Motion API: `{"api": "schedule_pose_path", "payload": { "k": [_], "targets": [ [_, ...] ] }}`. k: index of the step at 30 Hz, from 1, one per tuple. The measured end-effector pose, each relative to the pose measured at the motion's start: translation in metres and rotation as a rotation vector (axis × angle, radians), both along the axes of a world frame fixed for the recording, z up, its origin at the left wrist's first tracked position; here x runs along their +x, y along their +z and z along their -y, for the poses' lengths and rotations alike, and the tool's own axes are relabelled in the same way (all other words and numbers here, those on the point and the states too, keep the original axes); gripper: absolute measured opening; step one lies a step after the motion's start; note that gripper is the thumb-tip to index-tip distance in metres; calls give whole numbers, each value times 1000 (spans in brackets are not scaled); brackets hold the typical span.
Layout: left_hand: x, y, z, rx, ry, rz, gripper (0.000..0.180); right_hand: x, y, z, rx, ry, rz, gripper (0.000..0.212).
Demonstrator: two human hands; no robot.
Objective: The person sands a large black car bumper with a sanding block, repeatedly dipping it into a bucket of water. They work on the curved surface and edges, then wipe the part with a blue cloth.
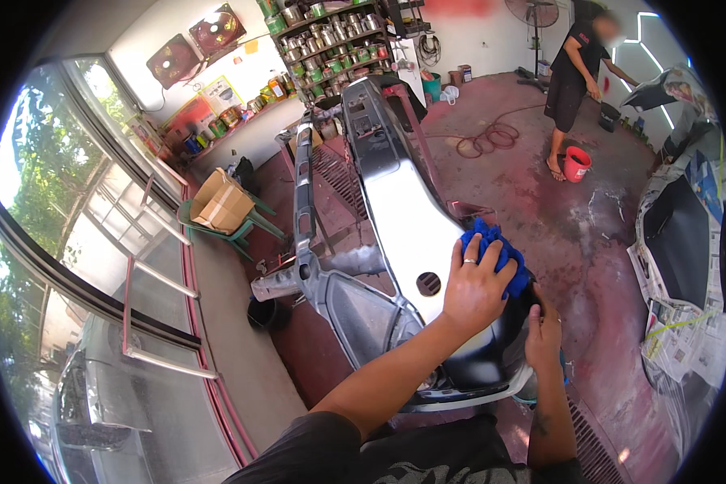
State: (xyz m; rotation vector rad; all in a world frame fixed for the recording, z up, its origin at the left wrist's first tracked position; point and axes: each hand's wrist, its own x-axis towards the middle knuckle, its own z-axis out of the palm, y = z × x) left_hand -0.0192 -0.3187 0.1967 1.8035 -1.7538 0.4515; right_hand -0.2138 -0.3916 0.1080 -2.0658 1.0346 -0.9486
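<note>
A large car body panel (415, 234), painted white in the middle and black toward its ends, lies lengthwise in front of me. A round opening (429, 284) is cut through its white part. My left hand (477, 284), wearing a ring, presses a bunched blue cloth (496, 242) on the panel's right edge, fingers curled over it. Just below, my right hand (544, 335) grips the panel's dark near right edge. Its thumb shows on the near side, while most of its fingers are hidden.
Floor gratings (593, 444) run near my right and beyond the panel. A green chair (254, 222) holding a cardboard box (218, 198) stands left by the windows. Another person (573, 73) stands far right near a red bucket (577, 164). Paper-masked car bodywork (678, 242) borders the right.
</note>
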Motion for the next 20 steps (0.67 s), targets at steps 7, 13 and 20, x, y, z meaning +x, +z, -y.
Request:
{"api": "schedule_pose_path", "payload": {
  "k": [7, 13, 20],
  "targets": [
    [48, 6, -16, 218, -335, 51, 63, -62, -88, -65, 339, -821, 695, 44],
    [63, -20, -10, 6, -398, 50, 48, -85, -43, -145, 223, -899, 539, 36],
    [98, 2, 2, 108, -541, 7, 47, -116, -70, -173, 322, -913, 653, 34]
  ]
}}
